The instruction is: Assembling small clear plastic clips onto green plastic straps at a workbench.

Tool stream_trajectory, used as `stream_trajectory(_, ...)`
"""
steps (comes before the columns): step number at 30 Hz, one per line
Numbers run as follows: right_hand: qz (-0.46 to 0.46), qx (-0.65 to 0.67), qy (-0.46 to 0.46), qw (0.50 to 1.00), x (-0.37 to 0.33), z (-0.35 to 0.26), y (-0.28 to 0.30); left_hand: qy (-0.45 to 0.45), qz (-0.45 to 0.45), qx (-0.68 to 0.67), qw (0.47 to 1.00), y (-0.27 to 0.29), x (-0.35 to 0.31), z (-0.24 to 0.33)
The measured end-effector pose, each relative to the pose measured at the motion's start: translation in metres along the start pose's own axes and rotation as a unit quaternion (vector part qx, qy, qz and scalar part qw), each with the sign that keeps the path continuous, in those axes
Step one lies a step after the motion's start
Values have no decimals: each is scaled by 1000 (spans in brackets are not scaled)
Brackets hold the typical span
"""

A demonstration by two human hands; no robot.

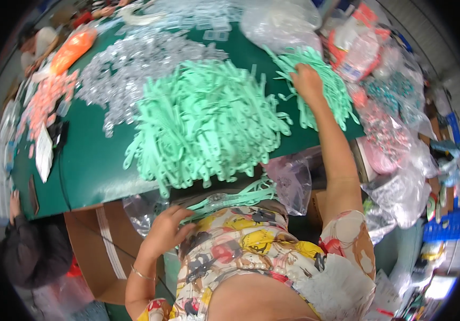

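Note:
A large heap of long mint-green plastic strips (pixel 203 123), many with a hole at one end, covers the middle of the green table. My right hand (pixel 307 83) reaches out to a smaller mint-green pile (pixel 332 88) on the right, its fingers curled down onto the strips there. Exactly how many strips it grips is hidden. In my lap lie several more mint-green strips (pixel 240 196) beside a small clear piece. At their left end rests my left hand (pixel 167 231), fingers apart, touching or nearly touching the ends of the strips.
Behind the heap spread clear plastic pieces (pixel 133 67). Coral pieces (pixel 48 101) and an orange bag (pixel 73 51) lie at left, near a dark cable (pixel 60 155). Filled plastic bags (pixel 388 128) crowd the right. A cardboard box (pixel 99 246) stands below the table, near another person (pixel 37 251).

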State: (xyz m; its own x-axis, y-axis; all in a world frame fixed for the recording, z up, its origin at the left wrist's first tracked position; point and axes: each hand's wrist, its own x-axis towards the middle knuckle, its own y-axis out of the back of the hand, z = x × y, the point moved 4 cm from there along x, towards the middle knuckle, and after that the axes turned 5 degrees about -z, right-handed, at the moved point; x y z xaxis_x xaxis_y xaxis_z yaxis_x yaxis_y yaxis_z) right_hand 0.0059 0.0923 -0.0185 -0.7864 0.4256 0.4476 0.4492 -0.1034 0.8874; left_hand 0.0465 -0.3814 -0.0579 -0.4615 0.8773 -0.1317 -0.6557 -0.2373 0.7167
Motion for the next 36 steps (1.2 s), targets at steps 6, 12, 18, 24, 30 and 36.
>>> stream_trajectory(6,-87,-60,-38,994,24,13,-15,-74,215,-139,964,83,31,27)
stream_trajectory(12,-87,325,-134,932,21,39,4,43,324,-16,945,135,93,-16)
stream_trajectory(18,-46,651,-95,752,18,11,99,188,238,114,946,131,143,-26)
stream_trajectory(24,10,740,-35,672,11,-26,116,185,294,50,936,129,144,-41)
stream_trajectory(30,-137,735,-61,661,-23,-116,110,0,343,-287,895,130,132,-34)
stream_trajectory(36,-365,745,-33,557,-45,-221,82,-162,343,-350,857,130,122,19)
